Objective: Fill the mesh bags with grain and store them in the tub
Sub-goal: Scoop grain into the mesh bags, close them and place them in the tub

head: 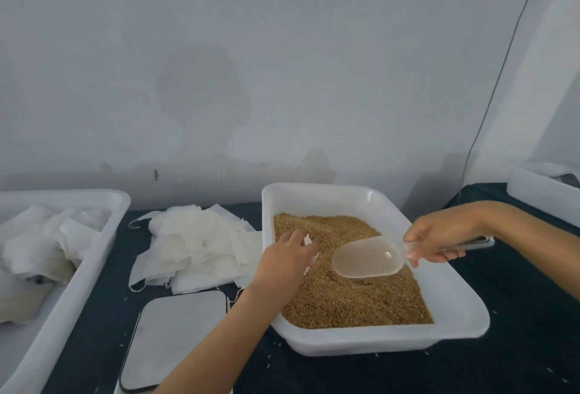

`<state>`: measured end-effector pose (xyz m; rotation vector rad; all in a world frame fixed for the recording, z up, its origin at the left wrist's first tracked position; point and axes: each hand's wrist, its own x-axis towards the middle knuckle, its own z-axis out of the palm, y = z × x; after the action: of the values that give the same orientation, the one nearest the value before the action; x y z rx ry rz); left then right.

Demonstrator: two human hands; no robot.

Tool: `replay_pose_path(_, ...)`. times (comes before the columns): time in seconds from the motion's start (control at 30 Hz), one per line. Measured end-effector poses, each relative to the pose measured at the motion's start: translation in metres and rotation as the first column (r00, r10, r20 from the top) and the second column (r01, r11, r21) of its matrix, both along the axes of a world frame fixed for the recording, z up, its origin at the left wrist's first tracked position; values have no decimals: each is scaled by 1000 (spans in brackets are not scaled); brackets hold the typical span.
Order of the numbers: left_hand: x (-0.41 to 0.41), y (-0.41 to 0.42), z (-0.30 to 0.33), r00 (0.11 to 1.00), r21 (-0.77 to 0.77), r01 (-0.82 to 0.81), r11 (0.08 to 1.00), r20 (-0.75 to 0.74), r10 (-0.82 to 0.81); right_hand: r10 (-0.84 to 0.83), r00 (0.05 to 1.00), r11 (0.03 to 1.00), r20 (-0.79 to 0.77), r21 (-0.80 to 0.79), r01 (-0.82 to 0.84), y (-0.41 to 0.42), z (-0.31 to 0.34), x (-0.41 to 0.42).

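I've got my right hand wrapped around the handle of the clear scoop, bowl pointing toward my left hand and hanging just above the grain in the white tray, and it looks empty to me. My left hand is out over the tray's near-left edge, fingers curled on a bit of white mesh bag, just beside the scoop's lip; most of the bag is hidden behind my knuckles, so I can't tell whether its mouth is open. Further out past my left hand lies the heap of spare bags on the dark surface, and beyond that the big tub with white bags already in it. Below my left forearm sits a flat grey plate, possibly a scale. Risks from here, as I judge them: if the bag mouth sags shut, the pour runs over the fabric and back into the tray or onto the surface, where stray grains already lie; an overfull scoop tipped fast would spill past my fingers; and a thin pinch could let the bag slip once weight comes on. No brand, label or writing is readable anywhere.
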<state>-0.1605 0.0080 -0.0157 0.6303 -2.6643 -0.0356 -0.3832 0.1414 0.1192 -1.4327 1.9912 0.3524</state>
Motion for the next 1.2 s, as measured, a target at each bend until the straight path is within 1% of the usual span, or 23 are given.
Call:
replay_pose_path(0.1,0,0,-1,1000,-7,-2,1000,-1,2,-66,997,998,-29,1,67,-2,-2,3)
replay_pose_path(0.2,-1,-1,-2,1000,-16,-1,1000,3,1,-23,991,996,-133,79,34,-9,-15,11)
replay_pose_path(0.3,-2,-2,-4,1000,-9,6,1000,-2,-6,12,993,993,-119,115,2,-17,-36,21)
replay_pose_path(0.37,-1,-1,-4,1000,-7,9,1000,-2,-9,28,998,995,-55,99,-23,-20,-49,23)
replay_pose_path(0.47,-2,-2,-4,1000,9,14,1000,-19,-14,-11,995,999,100,47,6,-19,-66,19)
replay_pose_path(0.53,-2,-3,-4,999,23,10,1000,-32,-9,-31,982,1000,186,5,31,-13,-73,13)
replay_pose_path(0.63,-2,-4,-3,998,34,12,999,-55,-10,-56,960,996,274,-50,72,1,-79,2)
replay_pose_path(0.73,-4,-6,-2,998,24,22,999,-66,-21,-86,918,985,388,-105,136,15,-77,-9)
replay_pose_path(0.8,-6,-9,-1,997,5,23,1000,-80,-22,-88,891,965,446,-185,188,22,-73,-17)
replay_pose_path(0.87,-9,-13,0,995,-13,42,999,-89,-43,-68,884,932,462,-286,221,29,-67,-24)
replay_pose_path(0.93,-12,-15,2,993,-43,85,995,-73,-88,-41,911,898,410,-385,213,32,-59,-26)
replay_pose_path(1.03,-17,-17,3,985,-62,145,988,-87,-150,5,973,859,231,-499,114,28,-43,-25)
replay_pose_path(1.1,-18,-17,3,977,-67,177,982,-105,-183,35,988,854,151,-517,49,23,-33,-21)
replay_pose_path(1.2,-17,-16,3,961,-63,226,972,-148,-233,74,996,876,43,-481,-44,14,-16,-12)
